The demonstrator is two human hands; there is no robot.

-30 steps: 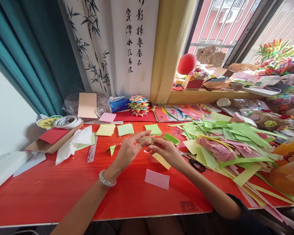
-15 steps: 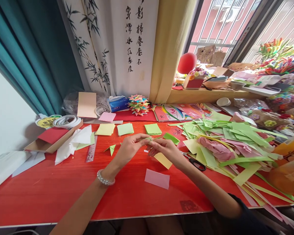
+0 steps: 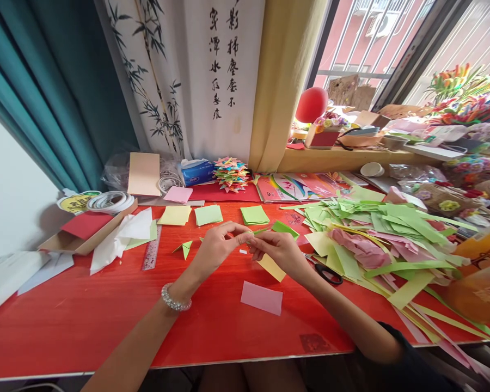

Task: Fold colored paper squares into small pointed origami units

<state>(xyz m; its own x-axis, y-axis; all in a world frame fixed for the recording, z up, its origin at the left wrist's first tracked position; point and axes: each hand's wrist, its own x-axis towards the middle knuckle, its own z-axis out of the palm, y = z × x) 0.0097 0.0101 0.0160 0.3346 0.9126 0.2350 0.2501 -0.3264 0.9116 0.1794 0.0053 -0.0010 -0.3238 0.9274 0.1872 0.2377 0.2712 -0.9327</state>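
Observation:
My left hand [image 3: 225, 242] and my right hand [image 3: 278, 247] meet over the middle of the red table, fingertips pinched together on a small piece of green paper [image 3: 252, 233]. Fingers cover most of that piece, so its shape is hard to tell. Below my right hand lies a yellow paper sheet [image 3: 273, 267], and nearer the front edge a pink paper rectangle [image 3: 261, 298]. A folded green paper [image 3: 286, 230] rests just behind my right hand. To the left of my left hand stands a small folded green triangle [image 3: 183, 249].
Square paper stacks in yellow [image 3: 175, 215], pale green [image 3: 208, 215] and bright green [image 3: 255, 215] line the back. Black-handled scissors [image 3: 329, 274] lie by my right forearm, beside a heap of paper strips [image 3: 392, 228]. A ruler [image 3: 151, 250] and a cardboard tray [image 3: 87, 246] are at left.
Both hands stay in nearly the same place, still pinching the green paper. The fingers have shifted slightly, and a small white scrap beneath them shows more fully.

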